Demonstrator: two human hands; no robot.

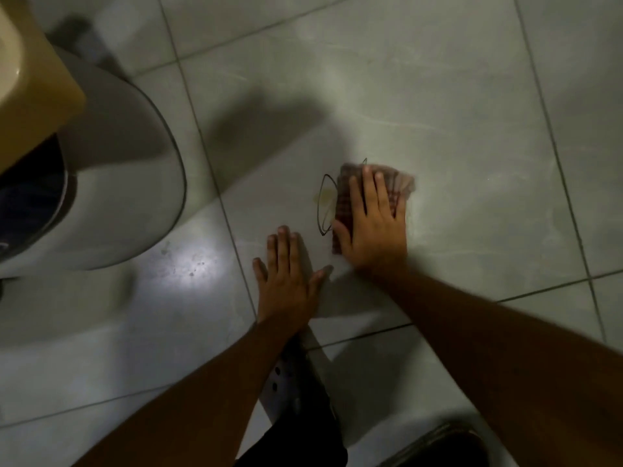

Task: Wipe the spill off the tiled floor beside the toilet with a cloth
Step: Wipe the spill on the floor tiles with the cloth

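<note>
A yellowish spill [325, 201] lies on the pale tiled floor [455, 136], partly ringed by a thin dark line. My right hand [372, 224] presses flat on a folded red-brown checked cloth [399, 185], which touches the spill's right edge; the cloth looks motion-blurred. My left hand [286, 278] rests palm down on the floor, fingers spread, just below and left of the spill, holding nothing. The white toilet [128, 183] stands to the left.
A beige basin or counter edge [37, 82] overhangs the upper left corner. A grey perforated clog and dark trouser leg [296, 399] sit between my forearms. Another dark shoe [445, 446] shows at the bottom right. A bright light reflection [188, 264] glares on the tile by the toilet.
</note>
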